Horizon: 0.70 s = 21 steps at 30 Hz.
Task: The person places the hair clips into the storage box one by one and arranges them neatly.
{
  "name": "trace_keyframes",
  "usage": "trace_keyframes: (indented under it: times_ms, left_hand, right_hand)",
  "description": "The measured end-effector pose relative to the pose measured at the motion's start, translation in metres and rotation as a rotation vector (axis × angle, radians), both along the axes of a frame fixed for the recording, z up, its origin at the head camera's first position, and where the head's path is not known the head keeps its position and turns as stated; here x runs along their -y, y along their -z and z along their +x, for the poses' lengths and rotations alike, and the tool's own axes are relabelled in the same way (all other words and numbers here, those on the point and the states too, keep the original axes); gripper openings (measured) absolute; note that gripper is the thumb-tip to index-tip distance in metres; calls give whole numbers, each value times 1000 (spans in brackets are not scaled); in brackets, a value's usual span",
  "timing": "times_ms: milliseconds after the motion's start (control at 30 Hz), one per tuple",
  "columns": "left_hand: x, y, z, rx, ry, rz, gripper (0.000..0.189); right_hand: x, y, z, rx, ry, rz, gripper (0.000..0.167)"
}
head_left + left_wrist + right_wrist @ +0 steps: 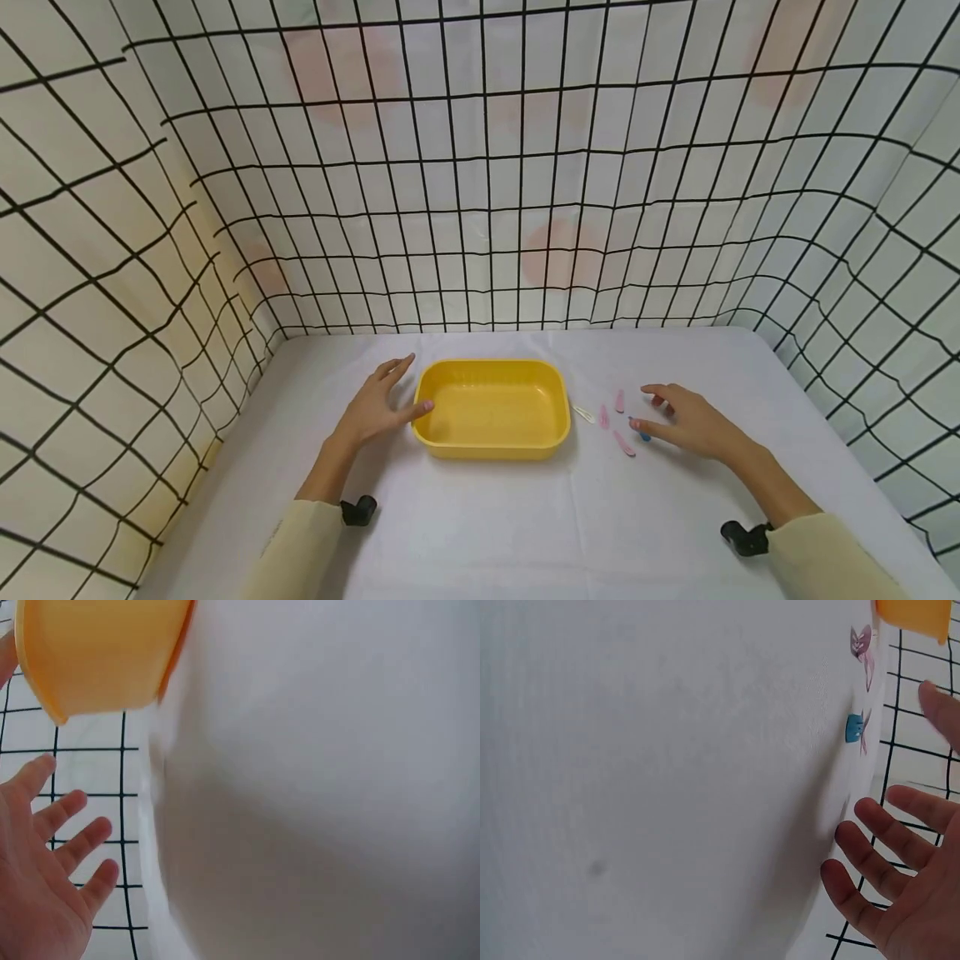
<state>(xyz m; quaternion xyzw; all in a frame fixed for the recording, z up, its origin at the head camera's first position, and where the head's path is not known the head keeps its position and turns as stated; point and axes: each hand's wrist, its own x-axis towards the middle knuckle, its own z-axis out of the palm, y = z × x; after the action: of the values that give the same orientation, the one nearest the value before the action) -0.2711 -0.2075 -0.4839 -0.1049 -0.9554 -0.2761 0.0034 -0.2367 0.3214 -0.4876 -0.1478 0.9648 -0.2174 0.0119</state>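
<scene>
A yellow plastic tray [491, 452] stands on the white-covered table, in the middle of the head view. My left hand [372, 408] is at its left side with fingers spread, the thumb at the left rim; whether it touches cannot be told. Right of the tray lie three pink hair clips [624, 443] and a pale, cream-coloured hair clip [583, 414]. Beside them is a blue hair clip [645, 437], partly hidden by the thumb of my right hand [693, 425]. That hand hovers with loosely bent fingers and holds nothing. The right wrist view shows the blue clip's [853, 728] toothed edge.
White cloth walls with a black wire grid [487, 208] enclose the table at the back and both sides. The white tablecloth [495, 525] stretches in front of the tray. Black wrist devices [360, 510] sit at both sleeve cuffs.
</scene>
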Motion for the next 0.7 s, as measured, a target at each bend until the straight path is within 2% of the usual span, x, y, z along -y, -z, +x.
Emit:
trace_keyframes:
  times_ms: [133, 233, 467, 700]
  left_hand:
    - [-6, 5, 3, -4, -4, 27, 91]
    - [-10, 6, 6, -12, -9, 79, 83]
    - [-18, 10, 9, -95, -9, 206, 62]
    - [-25, 11, 11, -134, -60, 256, 53]
  right_hand:
    - [1, 4, 3, 1, 12, -28, 67]
    - [1, 7, 4, 16, 27, -48, 59]
    - [3, 12, 11, 39, 21, -97, 41]
    - [3, 17, 13, 22, 14, -121, 31]
